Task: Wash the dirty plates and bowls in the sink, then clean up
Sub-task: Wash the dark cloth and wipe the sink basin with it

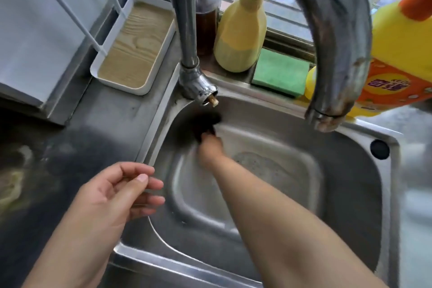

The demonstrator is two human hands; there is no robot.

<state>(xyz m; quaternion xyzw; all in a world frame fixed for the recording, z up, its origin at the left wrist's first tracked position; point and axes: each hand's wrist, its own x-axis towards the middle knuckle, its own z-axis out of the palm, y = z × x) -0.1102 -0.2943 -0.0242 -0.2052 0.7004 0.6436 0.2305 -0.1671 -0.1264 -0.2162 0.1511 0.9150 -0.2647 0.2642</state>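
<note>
Right hand (210,147), motion-blurred, reaches into the sink (268,194) gripping a dark, indistinct object (205,124) at the far-left wall. Left hand (112,194) hovers over the counter (93,124), fingers relaxed, holding nothing.

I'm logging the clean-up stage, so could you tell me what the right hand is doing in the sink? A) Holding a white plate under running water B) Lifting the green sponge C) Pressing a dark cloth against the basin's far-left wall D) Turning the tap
C: the right hand presses a dark cloth against the sink wall, below the tap's base; the green sponge lies untouched on the ledge.
</note>
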